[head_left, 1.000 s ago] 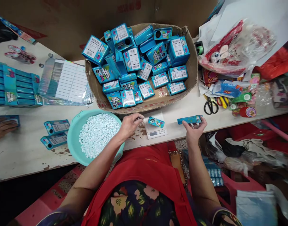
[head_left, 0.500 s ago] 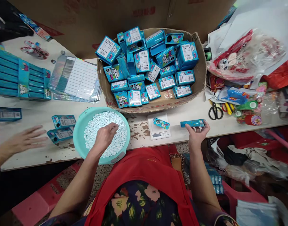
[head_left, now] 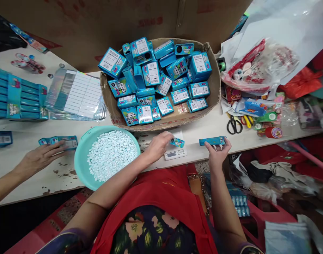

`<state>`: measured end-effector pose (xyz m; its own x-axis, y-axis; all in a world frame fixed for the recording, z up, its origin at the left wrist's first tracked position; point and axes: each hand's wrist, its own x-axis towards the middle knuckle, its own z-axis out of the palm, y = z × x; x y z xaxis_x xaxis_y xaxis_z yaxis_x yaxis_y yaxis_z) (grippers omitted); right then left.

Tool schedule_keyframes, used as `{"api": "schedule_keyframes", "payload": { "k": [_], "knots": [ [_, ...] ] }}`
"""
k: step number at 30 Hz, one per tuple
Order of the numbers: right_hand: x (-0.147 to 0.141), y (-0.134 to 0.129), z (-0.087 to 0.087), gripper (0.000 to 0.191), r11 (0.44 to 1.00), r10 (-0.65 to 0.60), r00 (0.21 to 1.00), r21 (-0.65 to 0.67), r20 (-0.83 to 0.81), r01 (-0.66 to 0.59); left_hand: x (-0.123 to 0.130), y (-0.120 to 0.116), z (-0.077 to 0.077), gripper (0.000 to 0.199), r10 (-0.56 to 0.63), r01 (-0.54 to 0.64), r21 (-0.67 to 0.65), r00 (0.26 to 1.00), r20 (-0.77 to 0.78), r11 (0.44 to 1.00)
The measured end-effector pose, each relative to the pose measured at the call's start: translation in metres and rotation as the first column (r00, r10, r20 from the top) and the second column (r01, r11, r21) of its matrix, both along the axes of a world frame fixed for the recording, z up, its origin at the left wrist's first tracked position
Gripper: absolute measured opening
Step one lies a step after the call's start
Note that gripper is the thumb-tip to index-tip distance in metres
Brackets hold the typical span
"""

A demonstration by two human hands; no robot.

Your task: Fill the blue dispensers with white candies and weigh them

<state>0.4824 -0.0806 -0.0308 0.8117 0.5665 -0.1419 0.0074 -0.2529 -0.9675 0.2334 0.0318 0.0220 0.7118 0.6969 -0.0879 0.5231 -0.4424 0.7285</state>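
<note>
My left hand [head_left: 160,145] is over the left part of a small white scale [head_left: 175,154], fingers pinched together beside a blue candy tin [head_left: 177,142] that lies on it. What the fingers hold, if anything, is too small to make out. Farther right, my right hand [head_left: 219,150] grips a blue candy box [head_left: 212,141] from below, between thumb and fingers. A turquoise basin [head_left: 80,157] full of small pale candies stands on the table left of my left hand.
A cardboard tray [head_left: 161,124] full of blue boxes lies behind the scale. At the left, another person's hand [head_left: 42,155] touches blue packs [head_left: 71,142]. Black scissors [head_left: 234,124] and a plastic bag [head_left: 278,67] are at the right. Stacked packs [head_left: 14,95] stand far left.
My left hand has moved right from the basin to the tin on the scale. The other person's hand has reached the blue packs. The view has shifted slightly; my right hand still holds its box.
</note>
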Motion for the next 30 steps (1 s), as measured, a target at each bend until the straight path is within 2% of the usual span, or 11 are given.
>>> {"api": "schedule_keyframes", "payload": {
  "k": [4,8,11,14,16,19,22,26,28,30],
  "knots": [
    [0.007,-0.007,-0.005,0.085,0.999,-0.036,0.999,-0.012,-0.006,0.036,-0.016,0.006,-0.001,0.022,0.131,-0.13,0.016,0.991,-0.013,0.991],
    [0.007,-0.006,-0.007,0.083,0.999,-0.027,0.999,0.02,-0.043,0.028,-0.024,0.005,-0.002,0.021,0.128,-0.127,0.023,0.989,-0.075,0.992],
    [0.005,-0.004,0.002,0.076,0.993,0.028,0.983,0.117,-0.179,-0.007,-0.025,0.001,-0.006,0.021,0.123,-0.12,0.026,0.987,-0.105,0.992],
    [0.006,-0.005,0.015,0.06,0.962,0.144,0.914,0.269,-0.38,-0.04,-0.023,-0.002,-0.011,0.021,0.12,-0.112,0.068,0.986,-0.119,0.991],
    [0.008,-0.008,0.02,0.053,0.946,0.193,0.842,0.322,-0.504,-0.024,-0.019,-0.003,-0.013,0.022,0.102,-0.089,0.111,0.988,-0.119,0.99],
    [0.012,-0.012,0.019,0.057,0.956,0.148,0.763,0.289,-0.629,0.053,-0.013,-0.003,-0.012,0.023,0.041,-0.021,0.155,0.991,-0.129,0.988],
    [0.01,-0.013,0.01,0.056,0.967,0.081,0.752,0.234,-0.654,0.099,-0.006,-0.002,-0.01,0.024,-0.008,0.037,0.183,0.988,-0.157,0.982],
    [0.001,-0.011,0.004,0.054,0.978,0.08,0.77,0.2,-0.633,0.063,0.011,-0.004,-0.018,0.037,-0.096,0.151,0.235,0.968,-0.23,0.96],
    [-0.003,-0.011,0.008,0.055,0.98,0.106,0.769,0.196,-0.631,0.026,0.019,-0.006,-0.023,0.036,-0.171,0.232,0.184,0.939,-0.299,0.955],
    [-0.004,-0.011,0.016,0.06,0.975,0.161,0.746,0.222,-0.646,-0.018,0.017,-0.007,-0.021,0.029,-0.218,0.25,0.073,0.928,-0.303,0.965]
  ]
}}
